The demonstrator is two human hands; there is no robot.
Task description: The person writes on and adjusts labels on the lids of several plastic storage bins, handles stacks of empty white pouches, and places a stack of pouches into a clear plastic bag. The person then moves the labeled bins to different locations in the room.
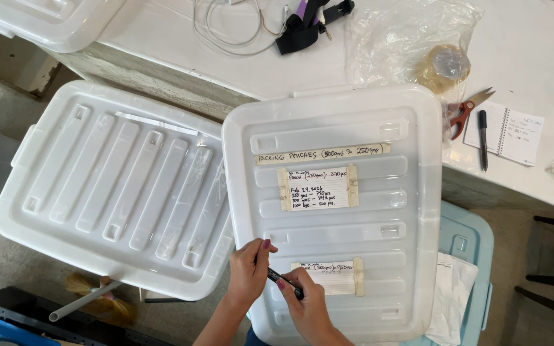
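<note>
While the fingertips of the right hand (308, 306) pinch a slim black pen (285, 282) near its lower end, the left hand (249, 269) closes thumb and forefinger on the pen's upper end, so both sets of fingers are clamped together on that 1 small thing, possibly at its cap, though I cannot tell from here. The pen sits just left of a ruled paper label (330, 277) taped with tan strips to the near end of a white plastic bin lid (418, 211). It looks light, rigid and smooth, so I would judge it easy to hold but apt to roll or slip if gripped loosely; the middle of the barrel gives the surest hold. The label is thin paper, likely to smear or crease under a pressing hand, and the lid beneath it is ribbed, which may give an uneven writing surface. Farther up the same lid are 1 more taped label (318, 188) and a long tan strip of tape (322, 154). To the left lies a second white lid (120, 186); beyond, on the white table (533, 38), are red-handled scissors (464, 110), another pen (483, 139), a spiral notepad (514, 136), and a tape roll (444, 67) in clear plastic wrap.
</note>
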